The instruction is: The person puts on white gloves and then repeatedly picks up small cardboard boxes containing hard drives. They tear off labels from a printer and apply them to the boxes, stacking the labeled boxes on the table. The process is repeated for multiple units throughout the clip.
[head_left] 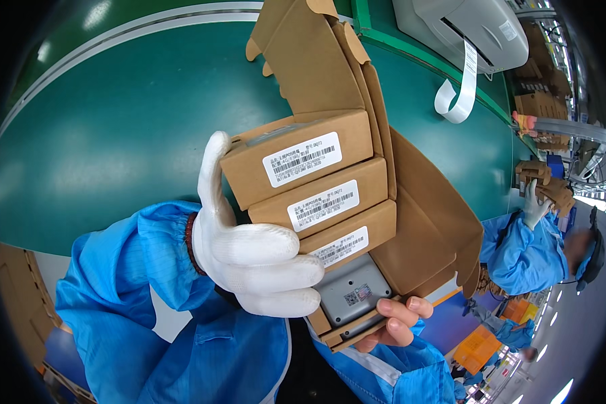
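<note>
In front of me are three brown cardboard boxes with white barcode labels, held in a staggered row: a far box (353, 138), a middle box (372, 180) and a near box (382, 225). Their lids stand open. My left hand (256, 259), in a white glove, grips their left side, thumb up along the far box and fingers across the near one. Below the near label lies a grey handheld device (343, 279), back up, with screw holes and a small square code. My bare right hand (398, 320) curls its fingertips over the cardboard edge beside the device; its palm is hidden.
Under the boxes stretches a green tabletop (114, 148). At the far right a white label printer (475, 30) has a curled strip of labels (463, 87) hanging out. Other people in blue work at the right, one with gloved hands on cardboard (549, 195). An orange crate (477, 349) stands beyond.
</note>
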Available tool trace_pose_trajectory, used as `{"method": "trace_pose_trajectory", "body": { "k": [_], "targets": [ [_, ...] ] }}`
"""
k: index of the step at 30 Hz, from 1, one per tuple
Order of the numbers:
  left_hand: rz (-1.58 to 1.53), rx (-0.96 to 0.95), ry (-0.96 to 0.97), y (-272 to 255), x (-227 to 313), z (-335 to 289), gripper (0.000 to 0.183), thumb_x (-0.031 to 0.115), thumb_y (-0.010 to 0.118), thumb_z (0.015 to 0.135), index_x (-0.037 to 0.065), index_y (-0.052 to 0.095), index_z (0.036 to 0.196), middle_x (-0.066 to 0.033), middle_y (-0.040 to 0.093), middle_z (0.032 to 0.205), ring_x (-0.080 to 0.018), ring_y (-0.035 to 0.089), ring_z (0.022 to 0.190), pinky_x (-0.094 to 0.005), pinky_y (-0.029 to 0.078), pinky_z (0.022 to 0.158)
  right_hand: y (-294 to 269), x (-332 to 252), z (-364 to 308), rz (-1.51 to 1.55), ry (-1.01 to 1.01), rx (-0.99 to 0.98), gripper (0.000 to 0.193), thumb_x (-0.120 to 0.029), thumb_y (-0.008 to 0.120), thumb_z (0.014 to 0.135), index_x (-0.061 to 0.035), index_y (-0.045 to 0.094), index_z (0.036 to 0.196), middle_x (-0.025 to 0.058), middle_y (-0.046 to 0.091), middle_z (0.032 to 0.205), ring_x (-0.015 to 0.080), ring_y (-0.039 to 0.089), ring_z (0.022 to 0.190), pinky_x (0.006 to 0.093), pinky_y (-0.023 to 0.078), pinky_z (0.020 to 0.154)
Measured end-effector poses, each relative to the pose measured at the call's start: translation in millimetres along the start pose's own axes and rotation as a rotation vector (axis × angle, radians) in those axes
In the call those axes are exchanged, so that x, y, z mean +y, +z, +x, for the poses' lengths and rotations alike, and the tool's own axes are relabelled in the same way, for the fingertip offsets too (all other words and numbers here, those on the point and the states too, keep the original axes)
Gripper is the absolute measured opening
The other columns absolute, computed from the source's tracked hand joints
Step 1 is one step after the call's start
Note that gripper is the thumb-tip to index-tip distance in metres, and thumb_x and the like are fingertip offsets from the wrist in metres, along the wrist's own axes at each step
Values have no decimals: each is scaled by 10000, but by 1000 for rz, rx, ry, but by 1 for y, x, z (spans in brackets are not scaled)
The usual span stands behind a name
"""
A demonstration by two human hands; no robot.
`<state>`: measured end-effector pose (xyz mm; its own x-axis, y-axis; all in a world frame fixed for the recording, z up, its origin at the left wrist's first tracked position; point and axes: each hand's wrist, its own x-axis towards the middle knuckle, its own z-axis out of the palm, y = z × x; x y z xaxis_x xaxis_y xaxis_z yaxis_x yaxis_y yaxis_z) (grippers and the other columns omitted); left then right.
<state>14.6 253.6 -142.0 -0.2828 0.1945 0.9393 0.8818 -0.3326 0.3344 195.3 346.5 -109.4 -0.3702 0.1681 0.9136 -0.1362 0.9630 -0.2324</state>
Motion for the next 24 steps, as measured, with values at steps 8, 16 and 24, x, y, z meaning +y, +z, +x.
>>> {"method": "trace_pose_trajectory", "body": {
  "k": [8, 16, 24],
  "targets": [
    [78, -42, -103, -3, 4, 16, 121, 237, 552, 649, 259, 438, 614, 84, 384, 666, -122, 442, 698, -729, 193, 946, 15, 13, 7, 134, 3, 29, 219, -299, 401, 852, -123, 496, 941, 36, 638, 748, 192, 460, 873, 431, 339, 908],
    [123, 3, 81, 2, -30, 9, 251, 424, 461, 841, 180, 421, 883, -6, 458, 968, -231, 440, 917, -734, 165, 960, 38, 25, 72, 269, 154, -162, 403, -308, 526, 841, -77, 409, 1151, 161, 655, 880, 316, 592, 894, 534, 264, 971],
    [95, -134, 25, -9, -25, 11, 240, 430, 441, 853, 192, 433, 886, 15, 470, 981, -229, 443, 934, -722, 219, 948, 38, 29, 90, 276, 162, -469, 631, -381, 566, 801, -34, 340, 1278, 207, 619, 1012, 355, 559, 1029, 560, 171, 1006]
  ]
}}
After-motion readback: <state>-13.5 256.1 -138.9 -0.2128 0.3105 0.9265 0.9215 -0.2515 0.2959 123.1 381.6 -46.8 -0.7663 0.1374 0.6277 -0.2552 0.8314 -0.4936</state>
